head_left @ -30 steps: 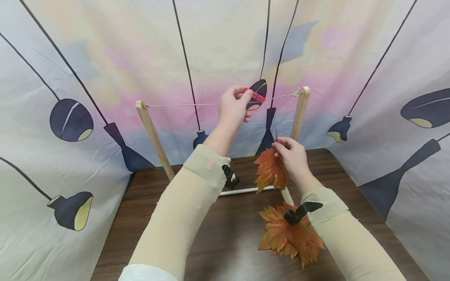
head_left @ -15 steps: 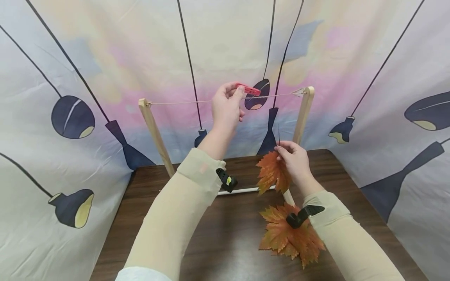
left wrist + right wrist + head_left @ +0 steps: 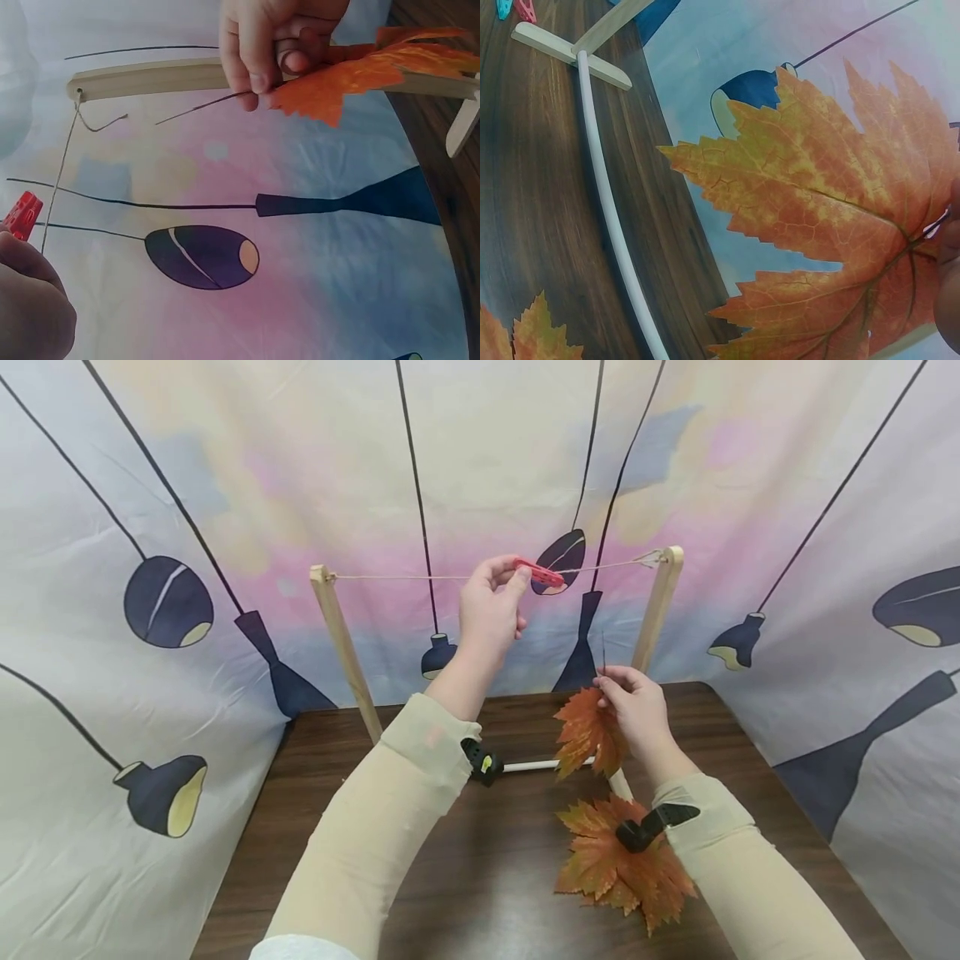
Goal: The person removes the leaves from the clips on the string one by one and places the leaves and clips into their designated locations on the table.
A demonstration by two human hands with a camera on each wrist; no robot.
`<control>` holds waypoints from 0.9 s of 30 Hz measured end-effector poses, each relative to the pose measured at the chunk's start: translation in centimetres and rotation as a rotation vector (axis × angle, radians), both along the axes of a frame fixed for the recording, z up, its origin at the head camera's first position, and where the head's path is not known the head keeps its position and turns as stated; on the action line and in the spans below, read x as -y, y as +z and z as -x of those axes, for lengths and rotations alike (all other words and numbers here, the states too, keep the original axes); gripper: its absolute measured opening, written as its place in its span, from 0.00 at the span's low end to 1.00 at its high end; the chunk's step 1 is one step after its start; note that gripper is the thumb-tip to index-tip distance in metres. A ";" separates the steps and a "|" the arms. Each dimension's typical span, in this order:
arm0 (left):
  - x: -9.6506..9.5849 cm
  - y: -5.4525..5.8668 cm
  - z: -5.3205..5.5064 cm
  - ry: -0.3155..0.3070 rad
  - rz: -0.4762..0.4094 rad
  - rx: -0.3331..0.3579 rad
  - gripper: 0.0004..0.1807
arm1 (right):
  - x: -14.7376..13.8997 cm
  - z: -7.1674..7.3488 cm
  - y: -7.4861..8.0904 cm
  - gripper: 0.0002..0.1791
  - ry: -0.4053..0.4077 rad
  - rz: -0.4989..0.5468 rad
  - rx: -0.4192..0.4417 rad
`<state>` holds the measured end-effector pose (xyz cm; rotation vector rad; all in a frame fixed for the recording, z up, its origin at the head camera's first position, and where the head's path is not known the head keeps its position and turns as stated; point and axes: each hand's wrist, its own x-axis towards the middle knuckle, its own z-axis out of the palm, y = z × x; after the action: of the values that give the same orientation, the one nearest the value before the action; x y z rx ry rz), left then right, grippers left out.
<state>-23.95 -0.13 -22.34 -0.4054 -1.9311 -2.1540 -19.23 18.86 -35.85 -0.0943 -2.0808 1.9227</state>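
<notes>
High up by the string (image 3: 405, 577), my left hand (image 3: 487, 606) pinches a red clothespin (image 3: 540, 572). The clothespin overlaps the string in the head view; whether it touches the string I cannot tell. In the left wrist view the clothespin (image 3: 24, 214) shows at the left edge, beside the string. Lower and to the right, my right hand (image 3: 637, 706) pinches an orange artificial maple leaf (image 3: 588, 731) by its thin dark stem (image 3: 199, 106). The stem points up, below the string. The right wrist view shows the leaf (image 3: 825, 202) close up, with fingers partly hidden at the right edge.
Two wooden posts (image 3: 345, 652) hold the string's ends, with a white rod (image 3: 528, 767) low between them. More orange leaves (image 3: 622, 860) lie on the brown table (image 3: 450, 902). Teal (image 3: 504, 7) and red clothespins (image 3: 526, 9) lie near a wooden foot (image 3: 570, 56). A printed cloth hangs behind.
My left hand has raised the red clothespin off the string, then brought it down to string level again. The right hand still holds the leaf, nearly in place. The head view has shifted slightly.
</notes>
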 end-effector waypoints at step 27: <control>1.1 -4.7 -1.9 -0.085 0.101 -0.002 0.17 | -0.4 -1.3 0.1 0.14 -0.018 0.016 0.018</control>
<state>-22.02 -1.20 -27.09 -0.5159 -2.0635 -2.1116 -17.88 19.29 -35.78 -0.1339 -2.0696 1.9350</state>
